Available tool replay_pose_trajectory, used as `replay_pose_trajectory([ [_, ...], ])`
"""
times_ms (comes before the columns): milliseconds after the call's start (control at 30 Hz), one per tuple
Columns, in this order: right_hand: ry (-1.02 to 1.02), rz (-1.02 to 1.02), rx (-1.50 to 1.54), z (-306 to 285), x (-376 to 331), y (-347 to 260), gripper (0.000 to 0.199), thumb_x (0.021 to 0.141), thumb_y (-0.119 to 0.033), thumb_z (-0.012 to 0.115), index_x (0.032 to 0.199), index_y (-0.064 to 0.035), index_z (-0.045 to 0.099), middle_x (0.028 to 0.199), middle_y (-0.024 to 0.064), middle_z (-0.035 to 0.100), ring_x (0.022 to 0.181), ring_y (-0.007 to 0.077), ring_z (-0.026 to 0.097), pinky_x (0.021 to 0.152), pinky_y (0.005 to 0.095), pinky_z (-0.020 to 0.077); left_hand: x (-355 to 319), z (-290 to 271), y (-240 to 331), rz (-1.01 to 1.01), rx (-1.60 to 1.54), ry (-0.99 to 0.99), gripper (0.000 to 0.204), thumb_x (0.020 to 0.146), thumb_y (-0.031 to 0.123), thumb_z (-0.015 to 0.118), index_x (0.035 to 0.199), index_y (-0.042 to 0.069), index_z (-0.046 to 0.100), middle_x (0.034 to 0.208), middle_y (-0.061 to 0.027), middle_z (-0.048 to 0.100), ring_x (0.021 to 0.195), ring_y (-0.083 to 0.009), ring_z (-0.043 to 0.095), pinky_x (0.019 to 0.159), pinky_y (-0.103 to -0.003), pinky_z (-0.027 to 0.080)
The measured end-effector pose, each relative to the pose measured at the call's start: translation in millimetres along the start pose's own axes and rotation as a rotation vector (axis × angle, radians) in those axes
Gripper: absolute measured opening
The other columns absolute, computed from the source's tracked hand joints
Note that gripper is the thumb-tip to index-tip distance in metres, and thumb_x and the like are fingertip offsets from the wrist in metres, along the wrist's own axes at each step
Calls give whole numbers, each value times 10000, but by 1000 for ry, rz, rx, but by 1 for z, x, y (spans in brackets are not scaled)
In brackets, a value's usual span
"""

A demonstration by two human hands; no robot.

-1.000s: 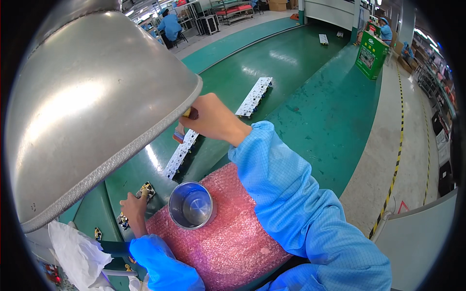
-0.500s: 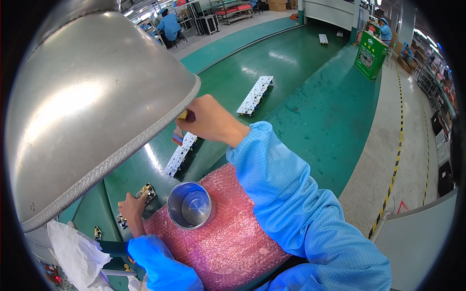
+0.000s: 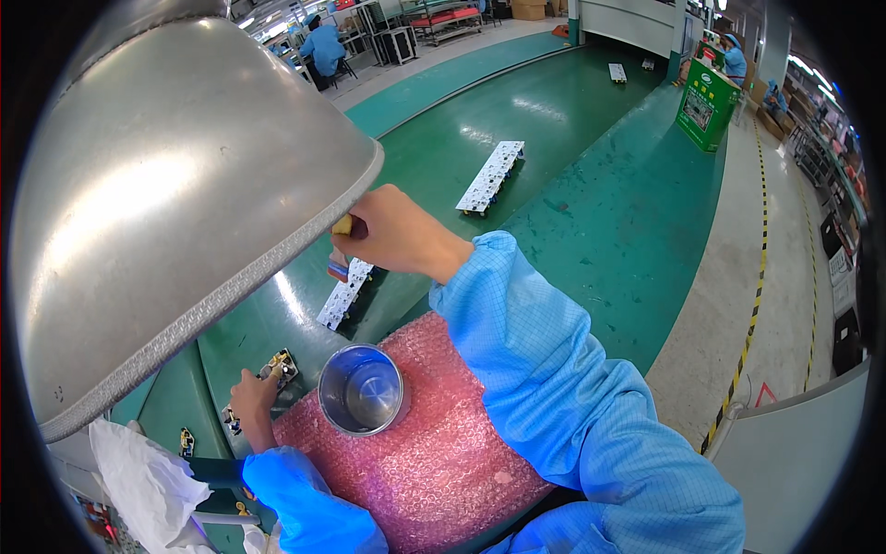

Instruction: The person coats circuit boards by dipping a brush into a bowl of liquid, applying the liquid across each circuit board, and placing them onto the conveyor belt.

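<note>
Our right hand [image 3: 392,235] has its grip closed around a small tool with a yellowish handle [image 3: 342,224], the fist tight and the tool pointing down at the near end of a white strip board [image 3: 344,294]; held upright like that, it seems meant to press straight into the board, though the tip is hidden behind the fingers. The board lies lengthwise on the green bench [image 3: 591,212], just past the far edge of the pink bubble wrap [image 3: 434,462], so the hand can reach it without stretching. Our left hand [image 3: 251,404] rests at the bench's near left edge, fingertips closed lightly on a small component [image 3: 280,367], probably steadying or picking it; we cannot tell how firmly. Between the hands a steel cup [image 3: 362,391] stands upright on the bubble wrap, open mouth up, a likely spot for loose parts, with the wrap cushioning it. A second white strip board [image 3: 492,175] lies farther along the bench. The big metal lamp shade [image 3: 157,194] hangs over the left side, hiding part of the work.
</note>
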State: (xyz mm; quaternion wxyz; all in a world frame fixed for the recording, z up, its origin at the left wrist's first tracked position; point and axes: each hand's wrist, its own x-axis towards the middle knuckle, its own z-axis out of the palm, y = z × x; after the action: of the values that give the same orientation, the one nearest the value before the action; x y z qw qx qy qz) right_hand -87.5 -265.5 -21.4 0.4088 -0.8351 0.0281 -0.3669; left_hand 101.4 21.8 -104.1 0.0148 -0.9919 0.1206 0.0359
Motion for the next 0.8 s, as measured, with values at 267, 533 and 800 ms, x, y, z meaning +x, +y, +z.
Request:
replay_pose_trajectory([
  [267, -14, -4, -4, 2, 0, 0, 138, 761, -129, 618, 835, -14, 630, 742, 192, 630, 689, 360, 622, 657, 404, 505, 0, 4, 3, 34, 18, 40, 669, 775, 591, 585, 1056, -15, 571, 1026, -270, 637, 1034, -421, 582, 878, -484, 454],
  [533, -82, 29, -100, -2, 0, -6, 220, 774, -105, 646, 960, 8, 612, 771, 165, 643, 671, 279, 640, 637, 352, 505, -2, 6, 8, 17, 18, 59, 675, 775, 608, 575, 1041, -12, 576, 1014, -263, 641, 1022, -417, 587, 860, -481, 462],
  [800, -71, 4, -99, 0, -1, -6, 201, 770, -114, 647, 931, 1, 614, 757, 165, 637, 665, 289, 635, 632, 358, 501, 2, 11, 9, 42, 36, 70, 686, 773, 628, 574, 1032, -7, 576, 994, -260, 644, 999, -418, 595, 841, -487, 467],
])
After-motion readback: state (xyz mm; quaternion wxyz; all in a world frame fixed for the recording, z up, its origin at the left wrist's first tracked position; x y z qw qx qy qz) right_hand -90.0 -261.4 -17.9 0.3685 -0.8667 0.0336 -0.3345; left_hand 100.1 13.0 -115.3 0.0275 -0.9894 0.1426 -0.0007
